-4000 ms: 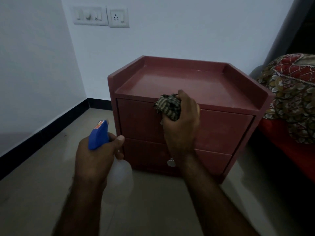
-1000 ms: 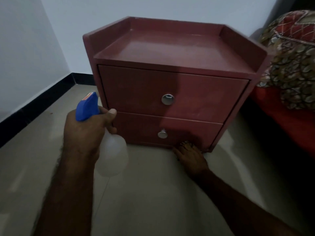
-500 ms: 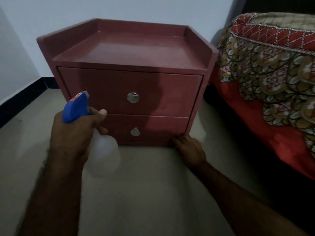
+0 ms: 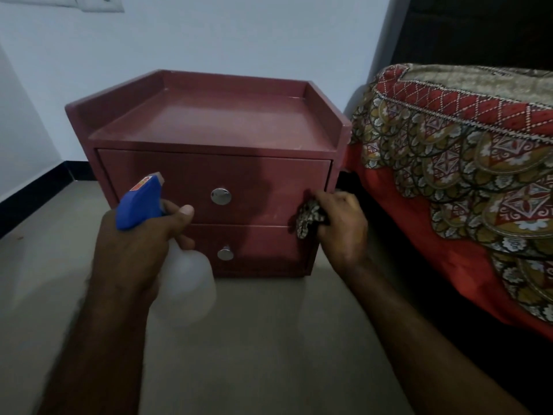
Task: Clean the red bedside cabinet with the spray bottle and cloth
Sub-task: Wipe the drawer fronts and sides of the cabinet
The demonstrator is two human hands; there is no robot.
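Observation:
The red bedside cabinet [image 4: 209,124] stands on the floor against the wall, with two drawers and round metal knobs. My left hand [image 4: 134,244] grips a spray bottle [image 4: 185,283] with a blue trigger head and a clear body, held in front of the cabinet's lower left. My right hand [image 4: 341,226] holds a bunched patterned cloth [image 4: 309,218] against the right end of the drawer fronts, where the upper drawer meets the lower one.
A bed with a red sheet and a patterned red-and-gold cover [image 4: 466,163] stands close to the cabinet's right side. White walls with a black skirting [image 4: 33,199] run behind and to the left. A switch plate [image 4: 101,3] sits high on the wall. Beige floor [image 4: 254,339] lies in front.
My right hand has risen from the floor at the cabinet's bottom right corner to the right end of the drawer fronts, and the cloth shows in it. The view has tilted up.

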